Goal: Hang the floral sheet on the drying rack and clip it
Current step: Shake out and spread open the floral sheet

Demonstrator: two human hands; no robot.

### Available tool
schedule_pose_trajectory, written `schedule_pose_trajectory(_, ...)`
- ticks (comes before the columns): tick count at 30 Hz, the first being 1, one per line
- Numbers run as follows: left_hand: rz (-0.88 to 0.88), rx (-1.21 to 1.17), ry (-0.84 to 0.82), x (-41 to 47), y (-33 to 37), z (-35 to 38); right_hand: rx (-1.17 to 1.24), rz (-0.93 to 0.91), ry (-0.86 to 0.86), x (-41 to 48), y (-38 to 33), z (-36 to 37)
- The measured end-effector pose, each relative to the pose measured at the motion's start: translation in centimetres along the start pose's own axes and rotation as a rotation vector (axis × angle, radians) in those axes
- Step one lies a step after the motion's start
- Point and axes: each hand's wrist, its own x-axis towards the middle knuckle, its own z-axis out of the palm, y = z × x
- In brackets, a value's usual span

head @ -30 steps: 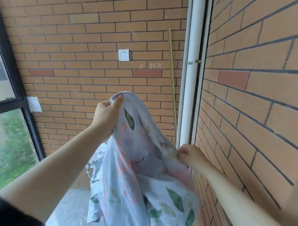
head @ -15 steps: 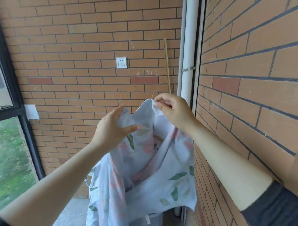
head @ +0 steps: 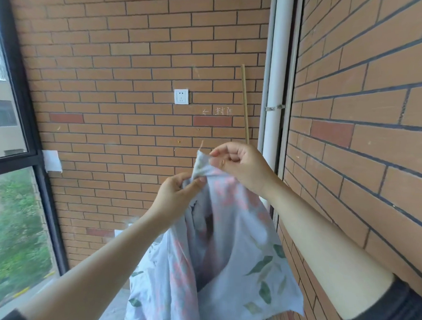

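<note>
The floral sheet (head: pixel 223 262), pale blue with pink flowers and green leaves, hangs bunched in front of me in the head view. My right hand (head: pixel 241 166) pinches a corner of the sheet at chest height, a loose thread sticking up from it. Just below and to the left, my left hand (head: pixel 176 197) grips the sheet's edge between thumb and fingers. The rest of the cloth droops down out of the bottom of the frame. No drying rack or clip is in view.
A brick wall with a white socket (head: pixel 181 96) faces me; another brick wall runs close on my right. A white pipe (head: pixel 277 69) and a thin wooden stick (head: pixel 245 103) stand in the corner. A dark-framed window (head: pixel 25 132) is on the left.
My right hand came up from low on the sheet to pinch its top corner. My left hand let go of the top and now grips the edge just beneath that corner.
</note>
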Motion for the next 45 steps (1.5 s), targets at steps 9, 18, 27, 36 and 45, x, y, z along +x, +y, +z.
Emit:
schedule_pose_trajectory(9, -0.062, 0.072, 0.451, 3.1, -0.9, -3.6, -0.154, 0.341, -0.174, -6.0, 6.5, 0.1)
schedule_pose_trajectory(18, -0.051, 0.158, 0.486, 4.5, -2.0, -4.9, -0.264, 0.503, -0.178, -10.1, 12.9, 0.7)
schedule_pose_trajectory(27, -0.090, 0.356, 0.457, 3.5, -4.4, -6.7, -0.588, 0.202, 0.459, -6.0, 10.2, -5.8)
schedule_pose_trajectory(36, 0.064, 0.386, 0.450, 5.3, 0.6, -5.7, -0.796, -0.064, 0.671, -0.9, 3.6, -12.1)
schedule_pose_trajectory(45, 0.190, 0.333, 0.490, 7.4, 6.5, -6.7, -0.908, -0.150, 0.722, 0.7, -0.8, -14.4)
